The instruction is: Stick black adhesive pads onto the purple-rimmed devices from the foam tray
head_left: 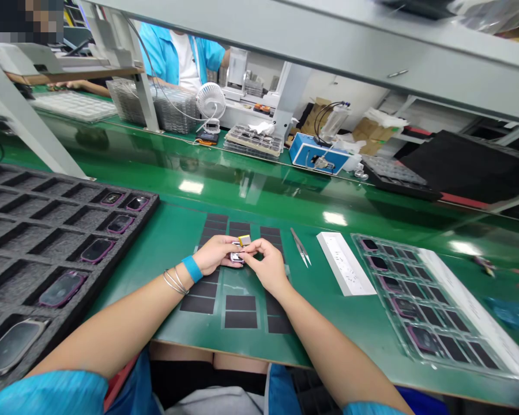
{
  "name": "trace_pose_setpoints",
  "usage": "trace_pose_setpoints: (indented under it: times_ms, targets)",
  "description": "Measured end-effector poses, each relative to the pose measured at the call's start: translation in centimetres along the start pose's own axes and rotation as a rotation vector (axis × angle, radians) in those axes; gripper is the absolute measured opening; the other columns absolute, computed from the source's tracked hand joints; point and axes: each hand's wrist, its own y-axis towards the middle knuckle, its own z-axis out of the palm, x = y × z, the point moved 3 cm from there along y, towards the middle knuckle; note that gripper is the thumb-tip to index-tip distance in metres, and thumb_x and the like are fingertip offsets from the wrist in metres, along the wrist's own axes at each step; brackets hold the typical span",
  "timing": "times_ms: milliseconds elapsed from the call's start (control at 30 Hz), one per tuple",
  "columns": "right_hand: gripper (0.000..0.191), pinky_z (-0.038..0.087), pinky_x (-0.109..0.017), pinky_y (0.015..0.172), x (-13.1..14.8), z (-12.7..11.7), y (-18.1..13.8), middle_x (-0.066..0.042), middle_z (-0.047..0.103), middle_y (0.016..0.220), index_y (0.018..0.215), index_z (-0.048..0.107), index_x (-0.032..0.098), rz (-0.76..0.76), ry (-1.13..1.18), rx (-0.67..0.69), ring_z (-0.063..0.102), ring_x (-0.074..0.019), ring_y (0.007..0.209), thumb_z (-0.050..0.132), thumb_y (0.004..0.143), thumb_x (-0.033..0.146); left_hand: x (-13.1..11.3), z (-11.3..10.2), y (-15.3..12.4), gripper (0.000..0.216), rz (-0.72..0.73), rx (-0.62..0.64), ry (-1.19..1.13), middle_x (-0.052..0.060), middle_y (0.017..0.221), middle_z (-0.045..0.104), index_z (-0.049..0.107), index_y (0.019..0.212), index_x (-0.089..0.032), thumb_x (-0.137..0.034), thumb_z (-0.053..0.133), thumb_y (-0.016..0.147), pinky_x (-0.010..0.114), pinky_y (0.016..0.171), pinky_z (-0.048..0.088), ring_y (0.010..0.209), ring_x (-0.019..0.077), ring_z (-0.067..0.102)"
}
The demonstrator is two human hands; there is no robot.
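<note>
My left hand point(213, 253), with a blue band and bangles at its wrist, is closed around a small opened smartwatch case point(237, 257). A yellow-edged silver battery point(244, 240) stands out at the top of the case. My right hand point(267, 266) is closed too, its thumb and fingertips pinched together at the case's right side; what lies between them is hidden. Beneath both hands, black rectangular stickers point(241, 319) lie in columns on clear sheets. To the right are a pair of tweezers point(301, 248) and a white block point(345, 264) with tiny parts on top.
A black foam tray point(75, 219) at left holds several watch cases point(63, 288). At right, a clear plastic tray point(415, 300) carries watch cases and black pieces. Behind stand a white fan point(210, 101), a blue box point(318, 154) and a person in blue point(185, 55). A shelf beam point(328, 46) crosses above.
</note>
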Motion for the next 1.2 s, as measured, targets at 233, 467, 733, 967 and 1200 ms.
trace_pose_setpoints:
  times_ms: [233,467,733,967,1200]
  targets:
    - [0.011,0.049,-0.030,0.071,0.3,0.1,-0.3,-0.001,0.068,0.074,0.070,0.057,0.020,-0.058,-0.007,-0.037,0.064,-0.0172,0.070,0.068,0.070,0.021,0.0,-0.1,0.1,0.022,-0.002,-0.012,-0.009,0.004,0.067,0.064,0.069,0.083,-0.010,-0.019,0.073,0.063,0.027,0.062,0.055,0.061,0.0114,0.060]
    - [0.015,0.049,-0.032,0.075,0.3,-0.4,-0.3,-0.001,0.068,0.076,0.070,0.054,0.020,-0.091,0.048,-0.100,0.064,-0.0176,0.075,0.069,0.073,0.025,0.0,-0.1,0.1,0.029,0.001,-0.016,0.020,0.006,0.069,0.066,0.068,0.090,-0.010,-0.017,0.072,0.062,0.028,0.061,0.055,0.062,0.0148,0.064]
    - [0.017,0.049,-0.030,0.070,-0.8,0.1,0.1,-0.002,0.068,0.074,0.071,0.056,0.019,0.049,0.137,0.006,0.064,-0.0182,0.073,0.071,0.066,0.024,0.1,-0.2,0.1,0.022,0.002,-0.022,0.028,0.005,0.067,0.064,0.068,0.085,-0.009,-0.016,0.069,0.064,0.028,0.062,0.056,0.062,0.0137,0.062]
    - [0.012,0.048,-0.031,0.072,-0.3,0.2,-0.1,-0.001,0.068,0.074,0.071,0.057,0.020,0.012,0.029,0.002,0.064,-0.0179,0.073,0.069,0.068,0.023,0.1,-0.2,0.2,0.022,-0.005,-0.019,0.022,0.006,0.070,0.066,0.069,0.086,-0.009,-0.014,0.068,0.065,0.027,0.061,0.056,0.062,0.0128,0.062]
    - [0.012,0.046,-0.032,0.074,0.6,0.3,-0.7,0.000,0.062,0.072,0.067,0.054,0.021,-0.182,-0.228,-0.036,0.058,-0.0179,0.074,0.064,0.073,0.017,0.2,-0.2,0.1,0.017,-0.009,-0.033,0.000,0.005,0.068,0.065,0.069,0.084,-0.010,-0.012,0.066,0.067,0.026,0.061,0.056,0.059,0.0109,0.061]
